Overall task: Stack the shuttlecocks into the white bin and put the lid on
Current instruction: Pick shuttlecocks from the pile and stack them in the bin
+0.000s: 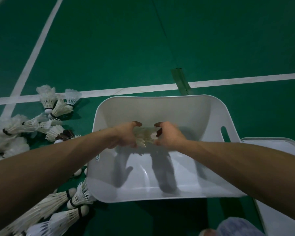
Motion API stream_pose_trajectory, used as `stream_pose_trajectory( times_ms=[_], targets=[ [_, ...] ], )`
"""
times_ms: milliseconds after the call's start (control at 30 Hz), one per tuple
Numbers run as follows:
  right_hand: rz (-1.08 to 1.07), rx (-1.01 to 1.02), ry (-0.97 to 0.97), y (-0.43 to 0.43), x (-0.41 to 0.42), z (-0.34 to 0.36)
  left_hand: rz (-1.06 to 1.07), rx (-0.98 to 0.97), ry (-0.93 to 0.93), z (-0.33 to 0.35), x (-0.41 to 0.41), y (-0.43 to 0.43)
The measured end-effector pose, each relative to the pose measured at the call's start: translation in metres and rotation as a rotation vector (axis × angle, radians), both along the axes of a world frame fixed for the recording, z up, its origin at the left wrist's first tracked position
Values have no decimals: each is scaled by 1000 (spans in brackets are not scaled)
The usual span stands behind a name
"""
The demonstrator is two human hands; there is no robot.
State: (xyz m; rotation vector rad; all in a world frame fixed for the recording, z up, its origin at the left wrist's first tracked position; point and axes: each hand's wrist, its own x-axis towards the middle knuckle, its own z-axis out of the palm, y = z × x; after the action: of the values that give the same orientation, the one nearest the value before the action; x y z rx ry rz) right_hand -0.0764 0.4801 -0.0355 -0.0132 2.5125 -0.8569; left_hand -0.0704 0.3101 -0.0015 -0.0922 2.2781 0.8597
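- Both hands, left hand point(126, 136) and right hand point(169, 135), curl their fingers around a bunch of shuttlecocks point(146, 136) held over the white bin point(153, 106).
- Step in hand: loading; next, lower and let go gently.
- More shuttlecocks point(54, 106) lie on the floor at left; the lid point(279, 150) waits at right.

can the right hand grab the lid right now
Likely not yet: the right hand grips the shuttlecock bunch with the left hand over the white bin. The lid lies close by, right of the bin.
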Motion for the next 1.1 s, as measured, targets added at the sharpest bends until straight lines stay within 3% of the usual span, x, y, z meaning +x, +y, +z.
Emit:
stream_pose_trajectory(
  times_ms=[67, 533, 667, 833, 1100],
  targets=[
    [45, 56, 19, 3, -3, 3, 8, 17, -9, -1, 0, -1],
    [-108, -208, -46, -13, 1, -1, 114, 103, -68, -4, -6, -5],
    [-80, -178, -61, -15, 1, -6, 89, 125, -111, -3, -3, -6],
    [-75, -214, -88, -7, 0, -3, 24, 69, -19, -1, -1, -5],
    [6, -43, 51, 9, 5, 32, -203, -162, 226, 19, 10, -6]
  ],
)
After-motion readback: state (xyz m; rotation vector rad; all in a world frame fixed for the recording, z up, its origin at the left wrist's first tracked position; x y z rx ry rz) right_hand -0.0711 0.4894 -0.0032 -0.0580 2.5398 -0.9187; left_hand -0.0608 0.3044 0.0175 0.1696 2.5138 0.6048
